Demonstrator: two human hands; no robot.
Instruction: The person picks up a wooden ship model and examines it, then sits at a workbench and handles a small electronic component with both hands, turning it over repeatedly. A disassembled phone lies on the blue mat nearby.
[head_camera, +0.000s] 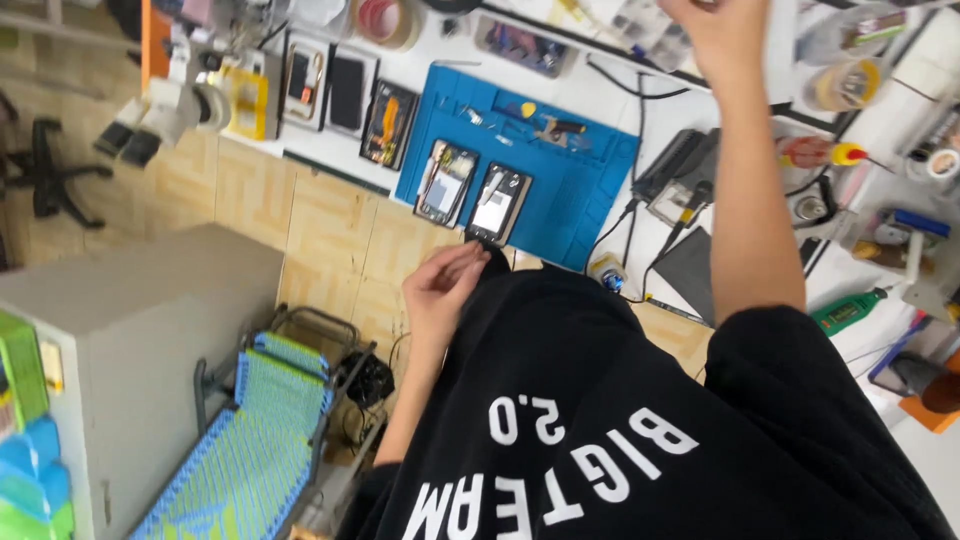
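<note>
My left hand (443, 287) hovers at the near edge of the white workbench (610, 95), fingers loosely together and touching the hem of my black shirt (600, 400). Just beyond its fingertips lie two opened phones (446, 181) (498, 203) on a blue work mat (570, 190). My right arm stretches across the bench to its far side. My right hand (712, 28) is cut off by the top edge of the view, so what it holds is hidden.
Small tools (556, 127) lie on the mat; more phones in trays (347, 93) sit to its left, with tape rolls (386, 20) behind. Cables, a black device (673, 165) and a green bottle (848, 311) are on the right. Below stand a grey cabinet (130, 330) and a woven blue-green chair (250, 440).
</note>
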